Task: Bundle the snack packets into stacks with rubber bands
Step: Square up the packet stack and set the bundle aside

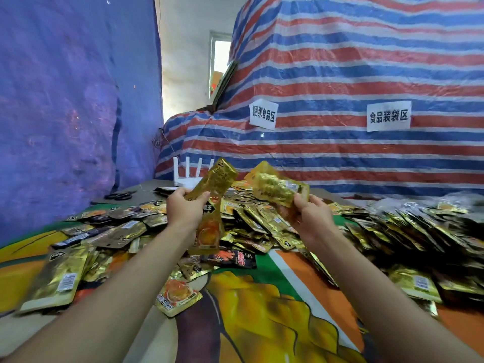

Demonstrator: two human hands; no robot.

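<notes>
Gold foil snack packets point(251, 218) lie heaped across the table. My left hand point(183, 208) grips a small stack of gold packets point(214, 179) held upright above the heap, with another orange-printed packet point(209, 231) hanging below it. My right hand point(311, 213) grips a second bunch of gold packets point(275, 187), tilted to the left. Both hands are raised over the middle of the pile, about a hand's width apart. No rubber band is visible.
A colourful printed cloth point(262, 310) covers the table. Black scissors point(119, 196) and a white router point(188, 176) sit at the far left. A dark packet point(233, 258) lies near the front. A striped tarp point(340, 100) with two paper signs rises behind; a blue tarp point(65, 100) hangs left.
</notes>
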